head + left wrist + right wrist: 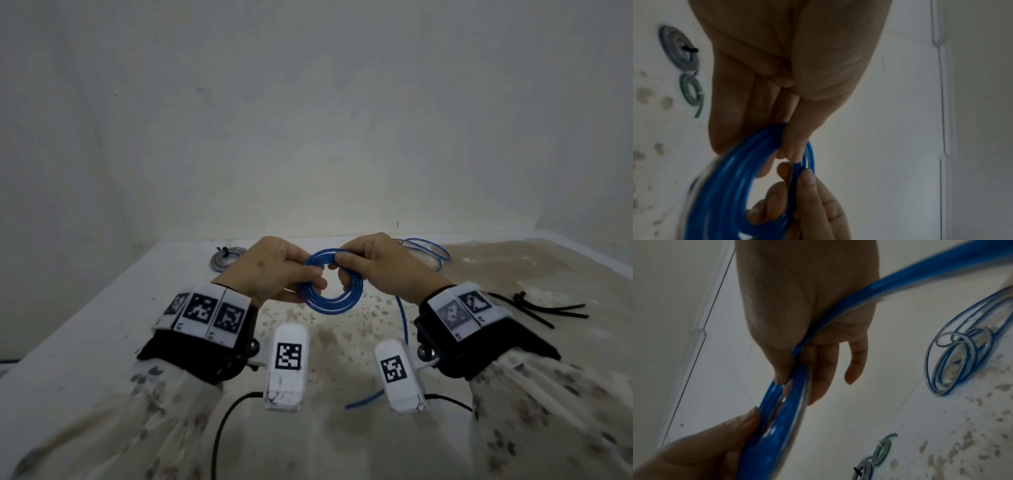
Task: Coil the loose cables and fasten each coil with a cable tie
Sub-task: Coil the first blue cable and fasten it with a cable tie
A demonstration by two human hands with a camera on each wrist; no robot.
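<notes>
A blue cable (331,287) is wound into a small round coil of several turns, held up in the air above the middle of a white table (102,318), between the two hands. The left hand (274,270) grips the left side of the coil, thumb on the near face and fingers curled behind it. The right hand (380,263) pinches the upper right part of the coil, its fingers closed over the strands; in the right wrist view the cable runs across the palm and between thumb and fingers. From the right hand a loose length of the same cable hangs down toward the near edge of the table, where its free end (363,401) lies.

Behind the right hand, at the far right of the table, more blue cable lies in wide loose loops (430,248); the right wrist view shows these loops together with a paler ring of cable. At the far left, just beyond the left hand, sits a grey coil (224,258) already bound with a black tie. The wrist views show a small greenish coil (691,92) just beside that grey one. To the right of the right wrist, a few black cable ties (548,308) lie in a loose bunch on the table. The middle of the tabletop is speckled with brownish stains (342,329). Both wrists carry black bands with white printed marker tags, and the sleeves are pale with a small dark pattern.
</notes>
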